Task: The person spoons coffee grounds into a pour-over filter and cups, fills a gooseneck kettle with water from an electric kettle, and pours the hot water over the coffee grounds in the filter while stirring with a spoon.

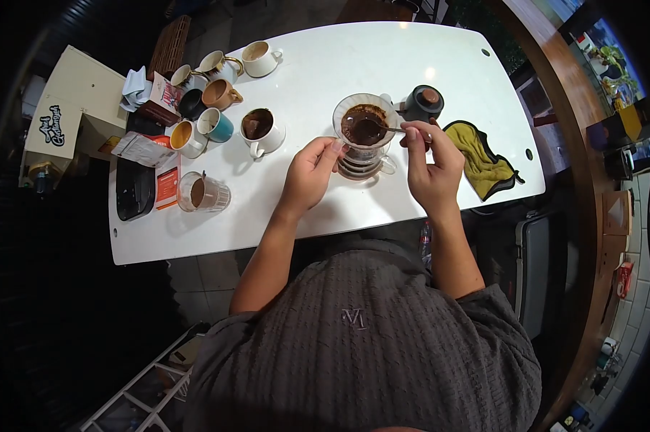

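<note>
In the head view a clear coffee dripper (348,106) stands on a glass server (359,170), with dark wet coffee grounds (362,121) inside. My left hand (312,176) is closed at the dripper's near left side, thumb and fingertips pinching its edge. A thin metal spoon (391,129) is pinched in my right hand (436,162), its bowl end down in the grounds. Just behind my right hand stands a dark grinder or kettle-like vessel (423,102) with a brown knob. To the left is a white mug (269,142) holding dark grounds.
Several cups, including a teal cup (221,128) and a tan mug (217,93), cluster at the table's left. A ribbed glass (208,196), a silver pouch (143,149) and a black scale (135,189) lie nearby. A yellow-green cloth (483,160) lies right on the white table (325,65).
</note>
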`<state>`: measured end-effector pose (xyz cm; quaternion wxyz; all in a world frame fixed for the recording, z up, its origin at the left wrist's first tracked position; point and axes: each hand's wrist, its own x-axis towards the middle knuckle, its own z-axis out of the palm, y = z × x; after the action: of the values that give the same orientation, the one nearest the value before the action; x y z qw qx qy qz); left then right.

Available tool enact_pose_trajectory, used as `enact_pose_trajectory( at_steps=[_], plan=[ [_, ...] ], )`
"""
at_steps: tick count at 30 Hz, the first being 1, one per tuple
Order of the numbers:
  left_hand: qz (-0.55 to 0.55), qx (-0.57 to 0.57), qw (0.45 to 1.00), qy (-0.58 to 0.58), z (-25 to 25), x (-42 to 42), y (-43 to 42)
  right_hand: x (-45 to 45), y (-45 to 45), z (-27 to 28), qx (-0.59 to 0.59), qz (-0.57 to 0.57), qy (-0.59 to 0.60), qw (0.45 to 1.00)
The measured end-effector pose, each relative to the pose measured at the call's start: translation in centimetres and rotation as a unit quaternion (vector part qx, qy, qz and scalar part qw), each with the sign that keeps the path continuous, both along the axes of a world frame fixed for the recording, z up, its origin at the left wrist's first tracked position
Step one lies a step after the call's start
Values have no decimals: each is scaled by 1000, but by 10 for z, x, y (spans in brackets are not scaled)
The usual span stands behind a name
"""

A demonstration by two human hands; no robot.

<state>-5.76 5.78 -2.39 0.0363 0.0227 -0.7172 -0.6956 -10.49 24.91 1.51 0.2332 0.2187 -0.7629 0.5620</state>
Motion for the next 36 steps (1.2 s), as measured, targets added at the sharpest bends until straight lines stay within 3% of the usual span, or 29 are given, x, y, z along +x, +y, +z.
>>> enact_pose_trajectory(
  at_steps=[2, 14, 17, 27, 36],
  plan=[
    [-1, -2, 1000, -2, 0, 0, 0, 1, 2, 2, 15, 39, 48, 998],
    [-2, 6, 1000, -7, -2, -1, -1, -6, -1, -3, 128, 61, 52, 989],
    [-2, 3, 1000, -6, -2, -1, 0, -11, -1, 3, 119, 43, 103, 987],
    [-2, 7, 1000, -10, -3, -1, 1, -20, 1, 7, 155, 45, 119, 980],
    [-5, 8, 1000, -5, -1, 0, 1, -3, -8, -9, 100, 7, 79, 992]
  ],
)
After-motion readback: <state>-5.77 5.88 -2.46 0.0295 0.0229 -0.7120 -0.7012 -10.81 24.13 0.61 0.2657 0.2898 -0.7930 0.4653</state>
